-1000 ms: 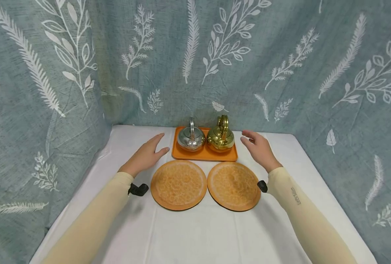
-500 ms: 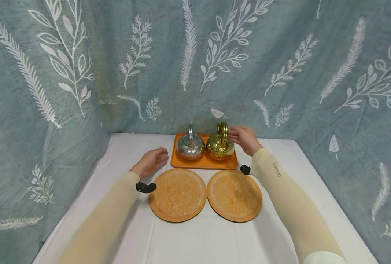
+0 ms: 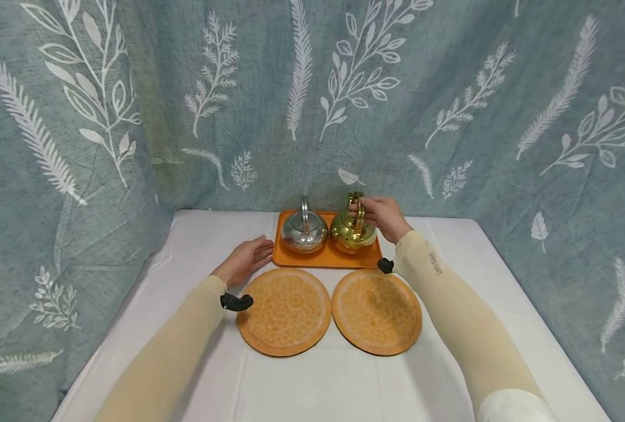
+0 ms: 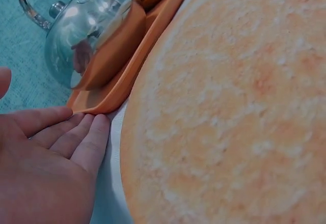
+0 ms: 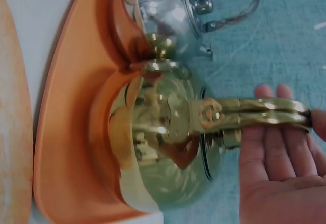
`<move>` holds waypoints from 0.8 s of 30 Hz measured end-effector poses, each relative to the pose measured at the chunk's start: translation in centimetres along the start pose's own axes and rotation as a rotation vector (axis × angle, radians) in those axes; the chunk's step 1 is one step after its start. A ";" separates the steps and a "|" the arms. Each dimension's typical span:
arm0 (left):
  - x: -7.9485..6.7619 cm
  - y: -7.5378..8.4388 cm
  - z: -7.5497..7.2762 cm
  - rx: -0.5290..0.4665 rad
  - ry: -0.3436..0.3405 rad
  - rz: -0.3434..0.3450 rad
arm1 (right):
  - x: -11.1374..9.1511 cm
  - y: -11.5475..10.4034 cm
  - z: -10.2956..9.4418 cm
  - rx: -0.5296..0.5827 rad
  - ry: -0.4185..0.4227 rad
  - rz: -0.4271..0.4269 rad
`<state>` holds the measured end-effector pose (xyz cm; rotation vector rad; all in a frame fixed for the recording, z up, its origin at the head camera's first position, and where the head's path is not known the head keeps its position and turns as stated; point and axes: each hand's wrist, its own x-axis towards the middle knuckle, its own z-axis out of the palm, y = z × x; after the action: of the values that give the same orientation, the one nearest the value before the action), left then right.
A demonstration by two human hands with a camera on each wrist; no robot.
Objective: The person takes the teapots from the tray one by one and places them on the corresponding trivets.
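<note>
A gold teapot (image 3: 350, 239) with an arched handle stands upright on the right of an orange tray (image 3: 320, 262). My right hand (image 3: 385, 218) has its fingers extended through that handle; in the right wrist view, fingertips (image 5: 265, 90) show past the handle (image 5: 260, 111) and the thumb is at its top. A silver teapot (image 3: 304, 233) sits beside it on the left. With straight fingers, my left hand (image 3: 242, 261) touches the tray's near left corner, palm visible in the left wrist view. The tray's far side is partly hidden behind the teapots.
Two round tan mats, a left mat (image 3: 286, 310) and a right mat (image 3: 378, 310), lie side by side before the tray on a white tablecloth (image 3: 312, 381). A blue-green curtain (image 3: 270, 105) with white leaf patterns encloses the back and sides.
My right hand has come left from beside the gold teapot, putting its fingers through the handle. My left hand has come down to the tray's left corner. Both teapots stay on the tray.
</note>
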<state>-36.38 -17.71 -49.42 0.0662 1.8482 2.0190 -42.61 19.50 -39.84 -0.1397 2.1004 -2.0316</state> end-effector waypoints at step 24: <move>-0.1 -0.7 0.4 0.073 -0.005 0.021 | -3.9 -0.7 -0.3 0.076 0.090 -0.113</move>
<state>-36.05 -17.32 -50.00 0.1119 1.9251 1.9637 -38.96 20.58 -38.75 -0.1612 2.1089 -2.2191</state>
